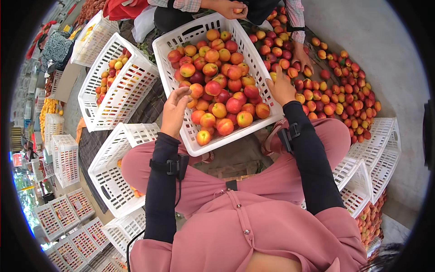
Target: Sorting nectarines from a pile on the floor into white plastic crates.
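A white slatted plastic crate (234,138) stands tilted between my knees, heaped with red and yellow nectarines (212,87). My left hand (175,110) is over the crate's left rim, fingers loosely bent and apart, fingertips beside the nearest fruit. Past the right rim, my right hand (282,86) reaches to the loose nectarines (321,95) on the floor. Its thumb and forefinger lie around a yellowish fruit (273,76); whether they grip it cannot be told. Opposite me, a person's hand (228,8) holds a fruit, and that person's other hand (302,58) touches the pile.
Left of me stand white crates, one with fruit (119,85) and another (119,170) against my knee. Stacked crates (370,163) sit by my right knee, near a grey wall (373,44). More filled crates (64,214) and a person (57,49) are at the far left.
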Tool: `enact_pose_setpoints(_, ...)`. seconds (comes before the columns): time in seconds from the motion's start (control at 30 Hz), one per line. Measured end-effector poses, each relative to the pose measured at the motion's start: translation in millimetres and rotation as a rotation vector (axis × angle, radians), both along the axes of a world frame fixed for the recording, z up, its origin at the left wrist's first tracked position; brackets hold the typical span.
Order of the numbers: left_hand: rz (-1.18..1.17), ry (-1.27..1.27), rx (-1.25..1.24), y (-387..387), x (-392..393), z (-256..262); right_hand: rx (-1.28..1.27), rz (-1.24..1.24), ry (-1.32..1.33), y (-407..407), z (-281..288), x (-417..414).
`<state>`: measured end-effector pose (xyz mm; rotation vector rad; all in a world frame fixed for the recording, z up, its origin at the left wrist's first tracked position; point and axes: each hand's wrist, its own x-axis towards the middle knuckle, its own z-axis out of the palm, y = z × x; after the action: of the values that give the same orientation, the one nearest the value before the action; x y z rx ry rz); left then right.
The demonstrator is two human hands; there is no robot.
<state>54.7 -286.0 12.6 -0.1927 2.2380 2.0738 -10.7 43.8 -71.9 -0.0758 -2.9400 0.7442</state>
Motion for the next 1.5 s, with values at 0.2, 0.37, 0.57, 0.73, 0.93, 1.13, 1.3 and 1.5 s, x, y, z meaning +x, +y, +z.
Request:
enact_pose_setpoints(0.2, -0.280, 0.083, -0.549, 7.0, -52.1, -28.6, 0.006, -0.045, -0.003, -18.5, -0.6, 22.9)
enact_pose_setpoints(0.37, -0.427, 0.373, -1.109, 3.1, -90.9, -96.8, -0.012, -0.047, -0.013, -28.8, -1.8, 21.2)
enact_pose_setpoints(0.57, -0.579, 0.017, -1.027, -6.1, -100.0, -77.7, -0.011, -0.041, 0.060, -20.7, -1.6, 19.0)
enact_pose_setpoints(0.73, -0.426, 0.045, -1.074, -4.8, -78.4, -39.2, -0.008, -0.044, 0.034, -22.0, -2.8, 20.0)
enact_pose_setpoints(0.93, -0.490, -0.042, -1.013, 18.4, -65.8, -52.8, 0.000, -0.065, 0.053, -23.1, -3.7, 19.9)
enact_pose_setpoints(1.13, -0.379, 0.203, -1.099, 50.7, -66.3, -112.8, 0.003, -0.063, 0.081, -23.4, -4.0, 19.9)
enact_pose_setpoints(1.3, -0.236, 0.012, -0.963, 24.4, -72.3, -100.8, -0.030, -0.068, -0.026, -22.5, -2.8, 20.2)
enact_pose_setpoints(1.5, -0.204, 0.339, -1.106, -3.2, -79.4, -90.8, -0.009, -0.057, 0.058, -21.8, -5.7, 20.1)
